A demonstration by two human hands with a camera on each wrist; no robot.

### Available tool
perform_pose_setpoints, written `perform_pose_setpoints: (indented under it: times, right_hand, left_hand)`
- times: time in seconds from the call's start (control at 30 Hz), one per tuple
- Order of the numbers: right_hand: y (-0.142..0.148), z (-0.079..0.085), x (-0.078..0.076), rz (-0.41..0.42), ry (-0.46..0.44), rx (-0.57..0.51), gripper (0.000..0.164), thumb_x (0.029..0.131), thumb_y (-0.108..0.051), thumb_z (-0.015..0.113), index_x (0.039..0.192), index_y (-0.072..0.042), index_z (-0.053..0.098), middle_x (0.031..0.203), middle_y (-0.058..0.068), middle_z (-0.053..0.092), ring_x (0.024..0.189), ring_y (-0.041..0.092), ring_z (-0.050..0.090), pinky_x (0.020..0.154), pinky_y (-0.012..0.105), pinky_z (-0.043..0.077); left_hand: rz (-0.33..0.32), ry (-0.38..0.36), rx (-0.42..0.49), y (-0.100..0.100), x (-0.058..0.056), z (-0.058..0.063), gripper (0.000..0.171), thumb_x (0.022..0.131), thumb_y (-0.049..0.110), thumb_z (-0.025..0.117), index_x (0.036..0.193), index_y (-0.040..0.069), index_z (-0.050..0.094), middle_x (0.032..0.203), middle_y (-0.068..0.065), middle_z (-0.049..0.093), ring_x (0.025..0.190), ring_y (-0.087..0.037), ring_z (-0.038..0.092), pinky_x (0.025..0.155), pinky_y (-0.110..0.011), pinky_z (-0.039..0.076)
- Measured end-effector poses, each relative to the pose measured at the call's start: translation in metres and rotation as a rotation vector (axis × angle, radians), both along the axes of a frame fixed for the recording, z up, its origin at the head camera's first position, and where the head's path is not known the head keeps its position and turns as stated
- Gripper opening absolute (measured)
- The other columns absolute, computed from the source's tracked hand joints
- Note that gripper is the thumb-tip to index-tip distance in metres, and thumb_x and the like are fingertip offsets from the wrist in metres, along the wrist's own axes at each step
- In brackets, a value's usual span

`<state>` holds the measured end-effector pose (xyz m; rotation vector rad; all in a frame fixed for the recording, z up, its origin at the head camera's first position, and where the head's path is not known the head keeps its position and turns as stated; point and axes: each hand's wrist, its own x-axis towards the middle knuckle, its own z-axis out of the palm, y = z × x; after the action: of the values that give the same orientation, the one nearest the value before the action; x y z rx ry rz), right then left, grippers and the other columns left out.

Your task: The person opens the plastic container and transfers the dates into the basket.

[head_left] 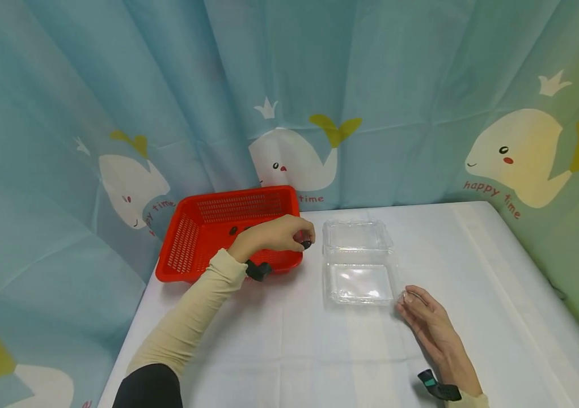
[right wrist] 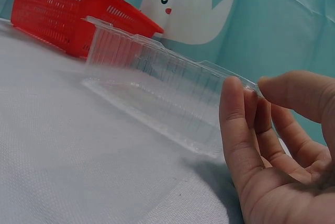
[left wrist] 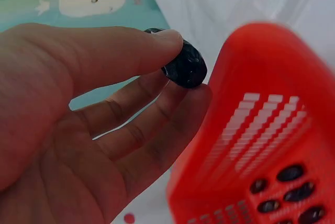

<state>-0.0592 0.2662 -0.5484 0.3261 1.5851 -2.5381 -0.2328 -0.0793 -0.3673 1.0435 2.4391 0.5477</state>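
Observation:
My left hand (head_left: 280,232) is over the right end of the red plastic basket (head_left: 169,249). Between its thumb and fingertips it pinches a dark, glossy oval piece (left wrist: 189,67), smooth like a small fruit; its exact kind I cannot tell. Several similar dark ovals (left wrist: 299,191) lie on the basket's floor. A clear plastic clamshell box (head_left: 362,283) rests on the white table with its lid (head_left: 356,235) laid back toward the curtain. At the box's near right corner, my right hand (head_left: 429,323) pinches the rim (right wrist: 201,66) between thumb and fingers.
The white-covered table (head_left: 299,351) ends at a blue curtain (head_left: 396,102) printed with whales, which hangs behind and along both sides. The basket stands left of the box near the back edge, with a strip of tabletop between them.

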Motion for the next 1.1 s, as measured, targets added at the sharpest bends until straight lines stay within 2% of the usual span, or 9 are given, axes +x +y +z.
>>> perform_pose_setpoints:
  times: [0.23,0.47,0.57,0.7,0.83,0.93,1.1]
  right_hand:
    - [0.0,0.0,0.0,0.009,0.035,-0.034,0.022,0.107,-0.003,0.054,0.125,-0.015,0.059,0.104,-0.006,0.068,0.098,0.006,0.071,0.096,0.02,0.058]
    - [0.002,0.0,0.0,0.007,0.054,-0.042,0.023,0.107,-0.002,0.053,0.124,-0.015,0.06,0.105,-0.006,0.068,0.098,0.006,0.071,0.095,0.02,0.058]
    - [0.003,0.001,0.0,0.01,0.044,-0.028,0.022,0.107,-0.003,0.054,0.124,-0.016,0.06,0.104,-0.007,0.068,0.098,0.005,0.071,0.095,0.02,0.058]
    - [0.003,0.001,0.0,0.015,0.033,-0.02,0.023,0.107,-0.003,0.054,0.123,-0.018,0.06,0.105,-0.008,0.068,0.098,0.004,0.071,0.095,0.02,0.058]
    - [0.002,0.002,-0.001,0.011,0.04,-0.026,0.023,0.106,-0.002,0.054,0.123,-0.017,0.06,0.104,-0.008,0.067,0.098,0.004,0.071,0.095,0.02,0.058]
    - [0.001,0.003,-0.001,0.003,0.033,-0.028,0.023,0.106,-0.002,0.055,0.123,-0.016,0.06,0.103,-0.008,0.068,0.097,0.004,0.071,0.095,0.02,0.058]
    - [-0.001,0.002,0.0,-0.008,-0.01,-0.012,0.022,0.106,-0.004,0.057,0.124,-0.016,0.059,0.103,-0.008,0.067,0.097,0.004,0.07,0.094,0.02,0.058]
  left_hand:
    - [0.093,-0.125,-0.014,-0.028,-0.01,0.011,0.02,0.096,0.008,0.072,0.115,0.015,0.069,0.109,-0.005,0.069,0.091,-0.022,0.066,0.066,-0.031,0.059]
    - [0.097,-0.117,-0.07,-0.055,-0.03,0.006,0.023,0.096,0.006,0.072,0.119,0.009,0.07,0.114,-0.007,0.071,0.104,-0.02,0.065,0.09,-0.032,0.057]
    - [0.132,-0.136,-0.078,-0.068,-0.037,0.003,0.023,0.095,0.005,0.072,0.118,0.008,0.071,0.112,-0.006,0.07,0.104,-0.023,0.065,0.088,-0.034,0.057]
    - [0.191,-0.154,-0.084,-0.086,-0.046,-0.002,0.021,0.094,0.003,0.072,0.114,0.01,0.073,0.11,-0.007,0.068,0.102,-0.023,0.061,0.082,-0.03,0.055]
    - [0.236,-0.184,-0.079,-0.102,-0.054,-0.009,0.023,0.094,0.001,0.071,0.116,0.008,0.075,0.113,-0.011,0.069,0.102,-0.024,0.06,0.077,-0.029,0.054]
    - [0.258,-0.206,-0.081,-0.113,-0.06,-0.016,0.026,0.095,0.0,0.071,0.12,0.003,0.075,0.118,-0.013,0.071,0.105,-0.025,0.062,0.081,-0.032,0.057]
    - [0.295,-0.247,-0.091,-0.131,-0.066,-0.03,0.026,0.095,-0.002,0.069,0.121,-0.002,0.073,0.121,-0.018,0.072,0.107,-0.027,0.067,0.095,-0.043,0.06]
